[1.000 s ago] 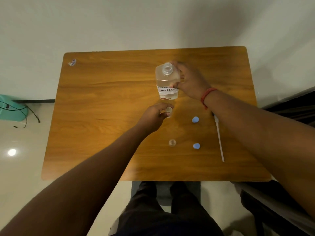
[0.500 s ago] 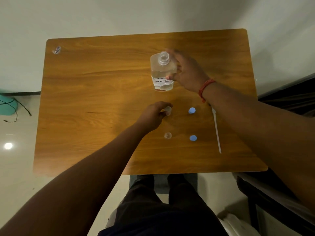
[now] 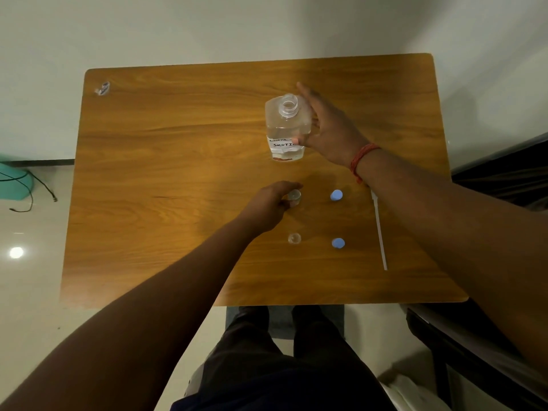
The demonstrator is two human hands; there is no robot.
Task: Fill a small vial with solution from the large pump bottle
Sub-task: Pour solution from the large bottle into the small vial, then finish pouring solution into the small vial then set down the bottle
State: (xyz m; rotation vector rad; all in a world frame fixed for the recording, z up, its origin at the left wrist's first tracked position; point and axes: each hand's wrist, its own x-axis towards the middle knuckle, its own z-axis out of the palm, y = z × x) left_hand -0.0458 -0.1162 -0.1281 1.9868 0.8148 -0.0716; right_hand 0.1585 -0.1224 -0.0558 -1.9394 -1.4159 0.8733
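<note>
A large clear bottle (image 3: 286,129) with a handwritten white label stands on the wooden table (image 3: 178,161), its neck open with no pump in it. My right hand (image 3: 329,129) grips the bottle's right side, thumb across the front. My left hand (image 3: 269,204) pinches a small clear vial (image 3: 294,195) standing on the table below the bottle. A second small vial (image 3: 294,238) stands open nearer to me, untouched. Two blue caps (image 3: 336,195) (image 3: 338,243) lie to the right of the vials.
The white pump tube (image 3: 379,232) lies along the table's right side, partly under my right forearm. A small crumpled wrapper (image 3: 103,88) sits at the far left corner. A teal object with cables (image 3: 12,185) is on the floor at left.
The view has shifted slightly. My right hand's grip has shifted on the bottle, fingers more spread. My left hand stays on the vial.
</note>
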